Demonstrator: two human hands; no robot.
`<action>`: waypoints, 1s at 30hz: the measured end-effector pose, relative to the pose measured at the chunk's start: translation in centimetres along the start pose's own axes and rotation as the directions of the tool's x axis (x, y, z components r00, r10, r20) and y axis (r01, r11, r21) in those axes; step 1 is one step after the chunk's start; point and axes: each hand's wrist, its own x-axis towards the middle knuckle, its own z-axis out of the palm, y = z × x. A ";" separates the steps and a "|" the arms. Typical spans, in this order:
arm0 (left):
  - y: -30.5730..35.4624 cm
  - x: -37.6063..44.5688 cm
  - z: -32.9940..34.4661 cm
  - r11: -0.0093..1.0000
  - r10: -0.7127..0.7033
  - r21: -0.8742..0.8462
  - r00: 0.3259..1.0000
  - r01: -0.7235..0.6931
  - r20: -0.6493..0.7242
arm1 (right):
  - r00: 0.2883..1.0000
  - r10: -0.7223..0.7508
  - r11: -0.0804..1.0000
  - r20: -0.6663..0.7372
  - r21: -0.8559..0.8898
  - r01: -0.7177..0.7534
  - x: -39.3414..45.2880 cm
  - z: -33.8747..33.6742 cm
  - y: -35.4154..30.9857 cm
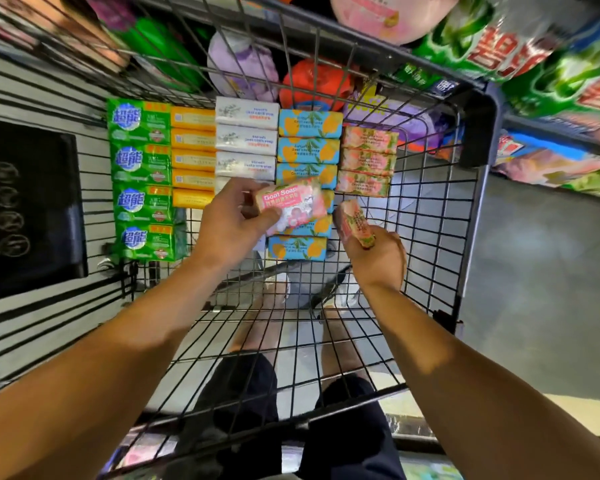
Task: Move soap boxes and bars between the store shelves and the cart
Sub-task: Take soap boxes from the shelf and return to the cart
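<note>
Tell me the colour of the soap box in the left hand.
Pink, with white "Goat Soap" lettering: the soap box in the left hand, head view.

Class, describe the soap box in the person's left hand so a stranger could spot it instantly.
Start at the black wire cart, where soap boxes lie in neat columns. Above them the left hand holds a pink cardboard box. Unlike its neighbours, it is lifted clear and reads "Goat Soap" in white.

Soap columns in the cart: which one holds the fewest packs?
The pink floral column at the far right: three packs, shorter than the green, orange, white and blue-and-orange columns.
</note>
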 end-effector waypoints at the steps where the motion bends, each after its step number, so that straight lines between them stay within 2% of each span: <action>1: 0.4 -0.4 0.0 1.000 -0.014 0.013 1.000 0.014 0.005 | 1.000 0.021 1.000 0.016 0.017 -0.021 -0.6 -0.8 -0.3; 5: 2.4 -2.8 -0.4 0.998 -0.003 0.058 1.000 0.002 0.026 | 0.995 0.086 0.994 0.044 0.062 -0.088 -3.0 -4.7 -1.3; 9: 5.1 -5.7 -1.0 0.996 0.039 0.082 0.999 -0.039 -0.005 | 0.998 -0.006 0.981 0.057 0.195 -0.005 -5.8 -9.2 -1.5; 14: 9.2 -10.1 -1.5 0.989 0.118 0.089 0.992 -0.114 -0.042 | 0.992 -0.110 0.939 -0.060 0.321 0.124 -9.3 -15.4 -0.9; 17: 12.1 -13.2 -0.4 0.979 0.189 0.089 0.981 -0.185 -0.037 | 0.985 -0.114 0.909 -0.127 0.386 0.155 -10.9 -19.1 0.4; 23: 16.6 -19.2 5.4 0.930 0.357 0.099 0.934 -0.353 -0.027 | 0.956 -0.184 0.858 -0.227 0.439 0.269 -13.1 -26.9 5.9; 30: 23.9 -27.1 16.1 0.822 0.557 0.139 0.831 -0.553 0.012 | 0.846 -0.269 0.831 -0.459 0.333 0.445 -15.1 -37.9 16.7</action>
